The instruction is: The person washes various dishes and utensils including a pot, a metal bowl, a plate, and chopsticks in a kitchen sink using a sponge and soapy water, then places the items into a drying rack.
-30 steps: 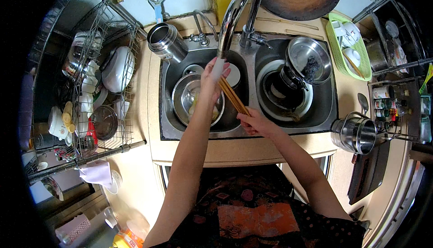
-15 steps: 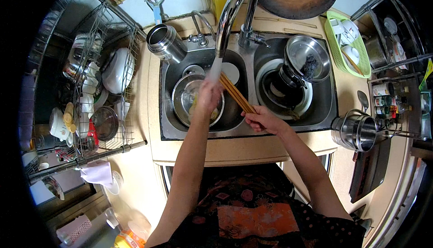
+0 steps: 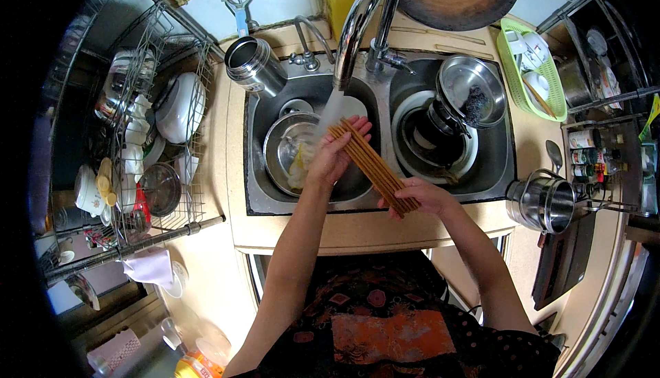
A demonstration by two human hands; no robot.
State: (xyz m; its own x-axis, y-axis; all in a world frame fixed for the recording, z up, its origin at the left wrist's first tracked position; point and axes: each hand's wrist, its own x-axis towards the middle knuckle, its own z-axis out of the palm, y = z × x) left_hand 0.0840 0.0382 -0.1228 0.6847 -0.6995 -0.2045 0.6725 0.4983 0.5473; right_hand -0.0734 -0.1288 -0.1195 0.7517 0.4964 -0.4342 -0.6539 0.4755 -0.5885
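Note:
A fanned bundle of brown chopsticks [image 3: 375, 168] slants across the left basin [image 3: 258, 113] and over its front rim. My left hand [image 3: 333, 158] is closed round the far ends, with its fingers underneath. The near ends are gripped by my right hand [image 3: 423, 198]. Water runs from the chrome faucet [image 3: 352, 41] beside the far ends, close to my left hand. Below that hand, a steel bowl [image 3: 275, 137] in the basin holds something pale and yellowish that I cannot make out.
The right basin [image 3: 495, 151] holds a white bowl, dark cookware and a steel pan [image 3: 450, 79] with a scouring pad. A steel flask [image 3: 258, 65] stands behind left, a green dish basket [image 3: 553, 79] back right. Steel pots [image 3: 540, 203] stand right, a wire rack [image 3: 196, 199] left.
My left hand has turned palm-up and gripped the far ends. The chopsticks have spread into a flatter fan, and my right hand has come slightly nearer to me.

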